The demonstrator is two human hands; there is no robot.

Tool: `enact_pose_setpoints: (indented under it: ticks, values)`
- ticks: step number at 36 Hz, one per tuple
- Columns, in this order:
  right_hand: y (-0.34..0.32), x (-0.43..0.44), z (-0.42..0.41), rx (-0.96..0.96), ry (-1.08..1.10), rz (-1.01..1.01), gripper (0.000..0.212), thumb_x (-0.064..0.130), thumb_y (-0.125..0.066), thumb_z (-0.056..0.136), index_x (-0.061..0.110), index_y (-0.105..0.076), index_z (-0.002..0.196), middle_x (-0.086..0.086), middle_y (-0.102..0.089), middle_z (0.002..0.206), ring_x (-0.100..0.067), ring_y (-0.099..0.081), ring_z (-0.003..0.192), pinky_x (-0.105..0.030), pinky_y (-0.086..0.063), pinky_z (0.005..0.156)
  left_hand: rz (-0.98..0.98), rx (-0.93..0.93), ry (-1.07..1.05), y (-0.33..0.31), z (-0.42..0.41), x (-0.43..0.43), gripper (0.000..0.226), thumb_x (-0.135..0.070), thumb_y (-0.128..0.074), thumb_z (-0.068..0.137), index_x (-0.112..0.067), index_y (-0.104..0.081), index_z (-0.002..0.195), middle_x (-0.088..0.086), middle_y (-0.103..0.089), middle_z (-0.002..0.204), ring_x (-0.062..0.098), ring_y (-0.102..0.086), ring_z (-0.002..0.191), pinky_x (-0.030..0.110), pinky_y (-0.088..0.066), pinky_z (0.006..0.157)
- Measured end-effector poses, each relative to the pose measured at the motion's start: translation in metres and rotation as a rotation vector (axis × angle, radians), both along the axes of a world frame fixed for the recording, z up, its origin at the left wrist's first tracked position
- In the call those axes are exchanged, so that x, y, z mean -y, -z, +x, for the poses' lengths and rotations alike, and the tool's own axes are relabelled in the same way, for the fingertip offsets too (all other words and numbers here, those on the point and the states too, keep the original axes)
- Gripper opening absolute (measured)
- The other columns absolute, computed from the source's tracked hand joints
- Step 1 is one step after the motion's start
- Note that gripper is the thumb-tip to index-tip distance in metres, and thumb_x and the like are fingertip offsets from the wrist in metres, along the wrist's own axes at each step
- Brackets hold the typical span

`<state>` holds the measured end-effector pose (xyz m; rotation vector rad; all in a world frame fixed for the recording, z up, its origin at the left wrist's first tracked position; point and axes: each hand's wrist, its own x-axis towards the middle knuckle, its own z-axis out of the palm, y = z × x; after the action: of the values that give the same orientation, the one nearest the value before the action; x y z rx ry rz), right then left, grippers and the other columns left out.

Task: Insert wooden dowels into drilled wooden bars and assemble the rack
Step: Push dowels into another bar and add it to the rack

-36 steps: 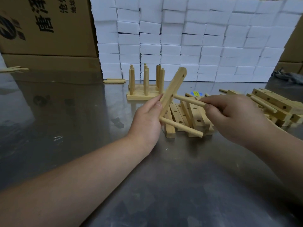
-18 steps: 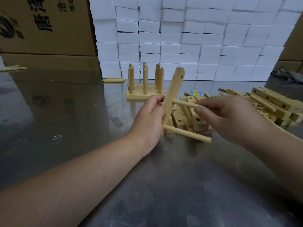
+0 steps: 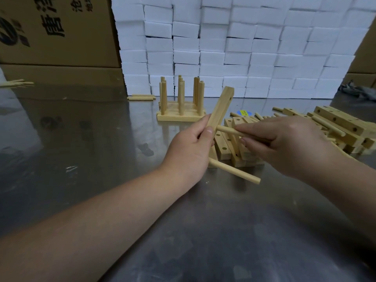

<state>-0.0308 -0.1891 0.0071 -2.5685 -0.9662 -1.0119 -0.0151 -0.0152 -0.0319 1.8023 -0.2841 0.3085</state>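
Steel worktop [image 3: 81, 139], wall of white blocks [image 3: 244, 47] at the back. Pile of drilled bars [image 3: 335, 125] on the right, pegged rack [image 3: 179, 117] upright mid-worktop. Left hand [image 3: 189, 147] curled around a tilted bar [image 3: 221, 106] just in front of the rack, top leaning right. Right hand [image 3: 284, 143] pinching a dowel [image 3: 225, 130], its end against the bar's middle. Second dowel [image 3: 236, 171] sticks out of the bar's lower end.
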Motion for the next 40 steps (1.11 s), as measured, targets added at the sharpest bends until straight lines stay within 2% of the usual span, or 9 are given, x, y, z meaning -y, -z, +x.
enact_pose_setpoints:
  ticks: [6, 13, 15, 20, 23, 26, 30, 35, 40]
  values:
    - [0.0023, -0.0024, 0.0003, 0.111, -0.010, -0.002, 0.023, 0.017, -0.062, 0.077, 0.010, -0.073, 0.096, -0.005, -0.070, 0.067, -0.026, -0.065, 0.056, -0.037, -0.052, 0.045, -0.055, -0.011, 0.012, -0.0023, 0.0000, -0.0009, 0.035, -0.026, -0.040, 0.099, -0.037, -0.051, 0.131, -0.015, -0.058, 0.076, -0.015, -0.053, 0.067, 0.009, -0.044, 0.051]
    - [0.0055, -0.0040, 0.0009, 0.064, -0.011, 0.060, 0.027, 0.021, -0.057, 0.083, 0.011, -0.071, 0.103, -0.008, -0.070, 0.070, -0.029, -0.066, 0.061, -0.040, -0.054, 0.052, -0.077, 0.031, 0.026, -0.0032, -0.0009, 0.0000, 0.033, -0.026, -0.041, 0.098, -0.056, -0.050, 0.111, -0.016, -0.053, 0.074, -0.004, -0.051, 0.066, 0.015, -0.046, 0.053]
    - [0.0055, -0.0034, 0.0012, 0.041, -0.018, 0.070, 0.026, 0.022, -0.055, 0.084, 0.011, -0.071, 0.102, -0.008, -0.070, 0.069, -0.029, -0.065, 0.060, -0.040, -0.054, 0.052, -0.072, 0.035, 0.031, -0.0034, -0.0014, -0.0002, 0.033, -0.027, -0.041, 0.098, -0.050, -0.051, 0.119, -0.016, -0.053, 0.075, -0.003, -0.052, 0.066, 0.015, -0.046, 0.052]
    - [0.0068, -0.0016, 0.0016, -0.049, -0.027, 0.117, 0.024, 0.026, -0.051, 0.087, 0.014, -0.070, 0.095, -0.010, -0.068, 0.069, -0.030, -0.063, 0.063, -0.044, -0.054, 0.056, -0.035, 0.064, 0.038, -0.0061, -0.0041, -0.0012, 0.036, -0.025, -0.041, 0.098, -0.040, -0.050, 0.129, -0.012, -0.053, 0.078, 0.000, -0.051, 0.069, 0.022, -0.049, 0.055]
    - [0.0080, -0.0031, -0.0005, -0.162, -0.041, 0.260, 0.017, 0.027, -0.056, 0.089, 0.021, -0.070, 0.097, -0.009, -0.070, 0.076, -0.024, -0.064, 0.070, -0.045, -0.054, 0.062, -0.019, 0.101, 0.058, -0.0084, -0.0069, -0.0010, 0.036, -0.025, -0.042, 0.098, -0.058, -0.048, 0.112, -0.016, -0.051, 0.081, 0.008, -0.054, 0.078, 0.032, -0.053, 0.066]
    - [0.0063, -0.0062, -0.0024, -0.304, -0.037, 0.357, 0.016, 0.027, -0.056, 0.086, 0.031, -0.070, 0.093, 0.002, -0.069, 0.079, -0.012, -0.059, 0.072, -0.030, -0.051, 0.066, -0.010, 0.149, 0.074, -0.0098, -0.0089, -0.0008, 0.042, -0.024, -0.041, 0.098, -0.066, -0.043, 0.095, -0.012, -0.051, 0.089, 0.014, -0.056, 0.082, 0.032, -0.051, 0.070]
    - [0.0030, -0.0070, 0.0003, -0.535, -0.080, 0.599, 0.023, 0.027, -0.055, 0.088, 0.043, -0.064, 0.075, 0.014, -0.051, 0.043, -0.001, -0.042, 0.041, -0.010, -0.031, 0.038, -0.027, 0.185, 0.080, -0.0094, -0.0084, -0.0013, 0.036, -0.023, -0.042, 0.098, -0.057, -0.046, 0.111, -0.010, -0.052, 0.092, 0.011, -0.054, 0.077, 0.025, -0.050, 0.070]
    - [0.0015, -0.0086, -0.0007, -0.552, -0.085, 0.663, 0.026, 0.028, -0.055, 0.088, 0.037, -0.067, 0.067, 0.011, -0.042, 0.039, -0.001, -0.036, 0.036, -0.012, -0.029, 0.036, -0.032, 0.216, 0.094, -0.0094, -0.0082, -0.0020, 0.042, -0.021, -0.042, 0.098, -0.062, -0.043, 0.101, -0.010, -0.049, 0.090, 0.004, -0.050, 0.076, 0.027, -0.050, 0.073]
    - [0.0029, -0.0068, 0.0022, -0.663, -0.102, 0.767, 0.022, 0.026, -0.057, 0.088, 0.029, -0.072, 0.072, 0.010, -0.039, 0.039, -0.002, -0.034, 0.039, -0.026, -0.029, 0.051, -0.024, 0.209, 0.094, -0.0089, -0.0089, -0.0017, 0.039, -0.021, -0.042, 0.098, -0.060, -0.041, 0.107, -0.008, -0.050, 0.091, 0.004, -0.050, 0.074, 0.018, -0.048, 0.066]
